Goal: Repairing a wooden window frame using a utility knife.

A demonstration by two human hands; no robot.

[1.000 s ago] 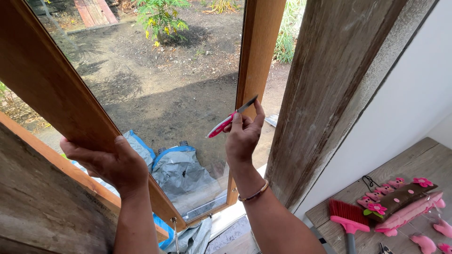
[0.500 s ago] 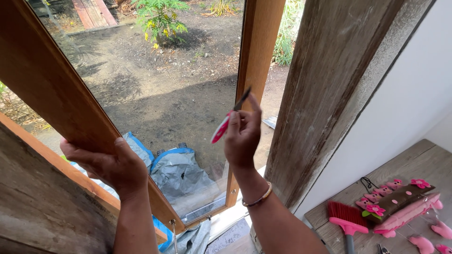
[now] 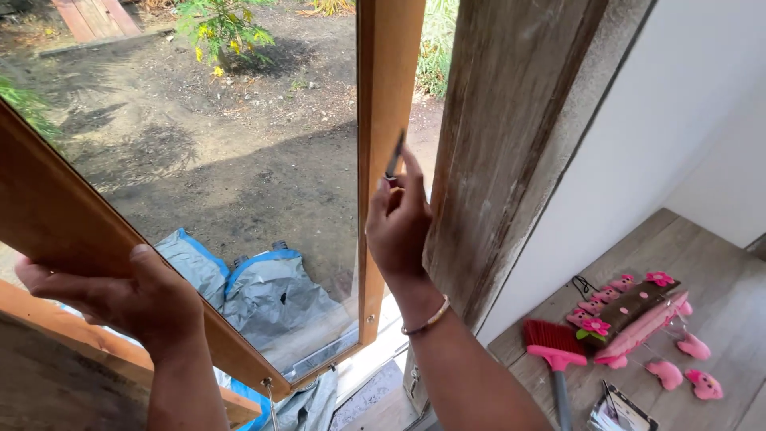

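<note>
While the left hand (image 3: 120,299) grips the orange-brown wooden window frame (image 3: 388,96), the right hand (image 3: 396,227) pinches a thin dark blade (image 3: 394,157) against it, scraping; the next stroke needs steady pressure.

Window frame (image 3: 387,120) orange-brown wood. Post (image 3: 511,120) grey-brown, weathered, white streaks. Wall (image 3: 678,120) white. Floor (image 3: 718,263) grey-brown planks. Brush (image 3: 550,339) red bristles, pink head, grey handle. Pink toy figures (image 3: 678,375); brown-and-pink piece (image 3: 634,307) with pink flowers. Tarp (image 3: 271,295) grey, blue edges. Bracelet (image 3: 427,321) gold. Blade tool (image 3: 394,160) dark.
</note>
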